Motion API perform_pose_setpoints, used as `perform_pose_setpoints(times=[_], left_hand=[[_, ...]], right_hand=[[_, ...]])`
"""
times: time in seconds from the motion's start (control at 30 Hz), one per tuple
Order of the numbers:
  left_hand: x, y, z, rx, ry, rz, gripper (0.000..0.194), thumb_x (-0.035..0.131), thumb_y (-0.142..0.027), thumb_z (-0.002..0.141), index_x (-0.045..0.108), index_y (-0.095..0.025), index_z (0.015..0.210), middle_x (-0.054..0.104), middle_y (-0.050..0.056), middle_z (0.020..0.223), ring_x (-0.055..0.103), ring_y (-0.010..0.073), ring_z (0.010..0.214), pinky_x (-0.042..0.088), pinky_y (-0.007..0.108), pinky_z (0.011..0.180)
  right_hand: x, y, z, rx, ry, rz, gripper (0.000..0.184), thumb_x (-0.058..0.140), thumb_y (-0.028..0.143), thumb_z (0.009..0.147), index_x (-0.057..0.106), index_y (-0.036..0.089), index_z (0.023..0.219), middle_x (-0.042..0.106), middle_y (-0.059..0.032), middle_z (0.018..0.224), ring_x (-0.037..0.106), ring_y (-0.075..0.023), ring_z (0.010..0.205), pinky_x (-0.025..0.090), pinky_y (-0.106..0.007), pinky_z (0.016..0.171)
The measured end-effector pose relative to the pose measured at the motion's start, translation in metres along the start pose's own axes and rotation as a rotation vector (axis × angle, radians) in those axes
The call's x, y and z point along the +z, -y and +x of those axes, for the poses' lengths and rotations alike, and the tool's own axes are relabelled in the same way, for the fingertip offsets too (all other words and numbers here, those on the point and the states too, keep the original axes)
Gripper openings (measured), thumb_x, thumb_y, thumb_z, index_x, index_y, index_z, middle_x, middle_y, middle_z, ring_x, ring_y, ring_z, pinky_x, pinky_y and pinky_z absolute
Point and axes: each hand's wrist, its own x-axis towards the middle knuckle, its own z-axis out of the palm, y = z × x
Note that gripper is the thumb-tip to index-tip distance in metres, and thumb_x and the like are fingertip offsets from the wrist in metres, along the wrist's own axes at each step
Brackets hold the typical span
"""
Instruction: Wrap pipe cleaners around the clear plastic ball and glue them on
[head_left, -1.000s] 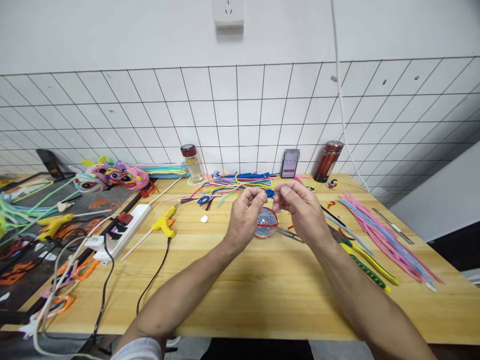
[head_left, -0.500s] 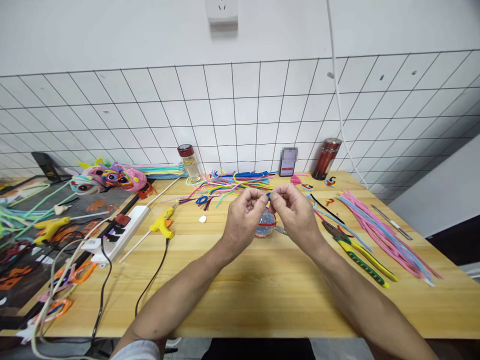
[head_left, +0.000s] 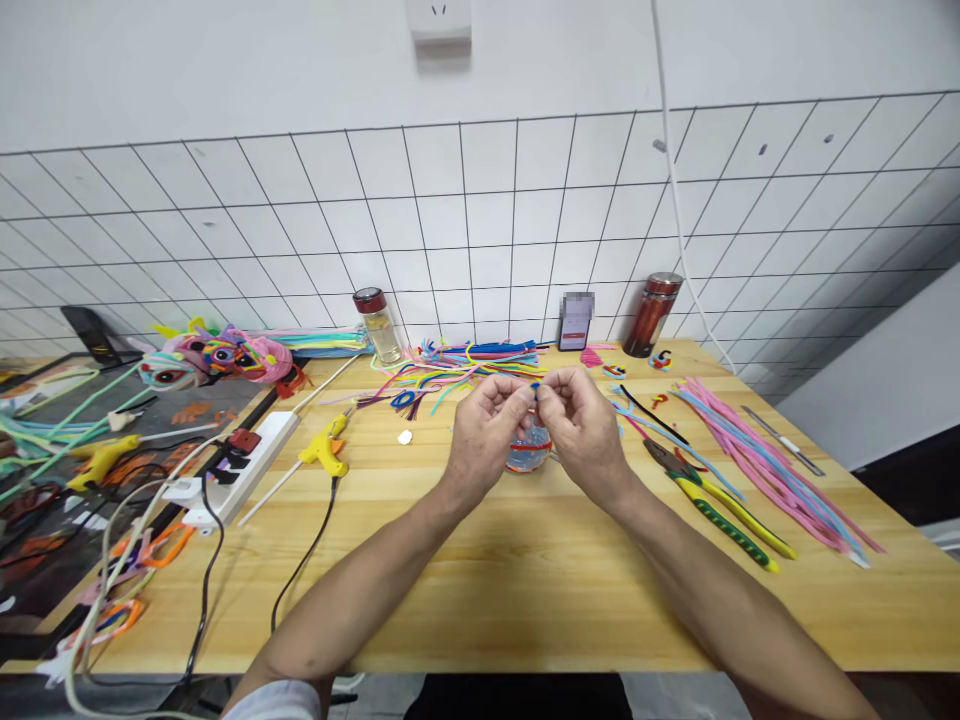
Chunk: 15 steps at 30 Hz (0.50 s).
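Note:
My left hand and my right hand meet over the middle of the table, fingertips almost touching. Between them a short bit of blue pipe cleaner is pinched by both thumbs and forefingers; most of it is hidden. Just below and behind my hands sits a round, light-blue piece with a red band, partly covered by them. Beyond lies a loose heap of colourful pipe cleaners, with a coiled blue ring at its left front.
To the right lie pliers, pink and blue pipe cleaners and a metal-ended tool. On the left are a yellow glue gun, a power strip and trailing cords. A glass bottle, phone and red flask stand behind.
My hands stay together on the blue pipe cleaner, with only slight finger movement. My right hand has shifted a little to the left, and the view has moved slightly.

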Motion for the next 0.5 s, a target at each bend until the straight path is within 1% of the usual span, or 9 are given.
perform_pose_setpoints(times=[0.13, 0.2, 0.27, 0.33, 0.4, 0.5], left_hand=[[-0.002, -0.003, 0.002, 0.012, 0.022, -0.008, 0.041, 0.082, -0.053, 0.08, 0.064, -0.017, 0.083, 0.062, -0.002, 0.064, 0.056, 0.0096, 0.056, 0.049, 0.023, 0.056], [-0.003, -0.004, 0.002, 0.009, 0.022, -0.006, 0.04, 0.082, -0.052, 0.081, 0.064, -0.016, 0.083, 0.062, -0.002, 0.064, 0.057, 0.0096, 0.056, 0.049, 0.022, 0.056], [-0.003, -0.004, 0.002, 0.005, 0.018, 0.004, 0.039, 0.081, -0.051, 0.082, 0.063, -0.016, 0.083, 0.061, -0.002, 0.064, 0.056, 0.0095, 0.056, 0.048, 0.022, 0.055], [-0.002, -0.002, 0.002, 0.01, 0.011, 0.023, 0.037, 0.079, -0.05, 0.083, 0.063, -0.017, 0.083, 0.061, -0.002, 0.064, 0.056, 0.0094, 0.056, 0.048, 0.022, 0.055], [0.0, 0.0, 0.001, 0.025, -0.001, 0.036, 0.035, 0.079, -0.048, 0.083, 0.063, -0.017, 0.083, 0.06, -0.002, 0.065, 0.055, 0.0095, 0.057, 0.047, 0.022, 0.056], [0.0, 0.004, 0.002, 0.047, -0.009, 0.045, 0.034, 0.077, -0.048, 0.085, 0.064, -0.017, 0.085, 0.061, -0.002, 0.066, 0.055, 0.0098, 0.059, 0.046, 0.022, 0.056]], right_hand=[[-0.008, 0.005, 0.005, 0.085, 0.056, 0.152, 0.021, 0.064, 0.042, 0.093, 0.057, 0.023, 0.092, 0.063, 0.0035, 0.071, 0.063, -0.0134, 0.061, 0.051, -0.028, 0.06], [-0.012, 0.007, 0.008, 0.13, 0.089, 0.188, 0.023, 0.065, 0.044, 0.092, 0.06, 0.022, 0.096, 0.065, 0.0033, 0.071, 0.063, -0.0136, 0.063, 0.052, -0.028, 0.063], [-0.015, 0.009, 0.011, 0.174, 0.129, 0.193, 0.024, 0.066, 0.044, 0.09, 0.062, 0.021, 0.095, 0.064, 0.0033, 0.069, 0.062, -0.0137, 0.062, 0.051, -0.029, 0.063], [-0.015, 0.009, 0.012, 0.206, 0.16, 0.19, 0.023, 0.068, 0.043, 0.088, 0.061, 0.021, 0.091, 0.063, 0.0035, 0.066, 0.061, -0.0137, 0.061, 0.05, -0.028, 0.061], [-0.014, 0.008, 0.011, 0.215, 0.162, 0.187, 0.024, 0.069, 0.043, 0.087, 0.06, 0.021, 0.087, 0.062, 0.0038, 0.065, 0.061, -0.0136, 0.06, 0.05, -0.028, 0.06], [-0.013, 0.006, 0.012, 0.21, 0.145, 0.182, 0.025, 0.07, 0.044, 0.086, 0.06, 0.021, 0.085, 0.062, 0.0038, 0.065, 0.061, -0.0136, 0.059, 0.05, -0.028, 0.06]])
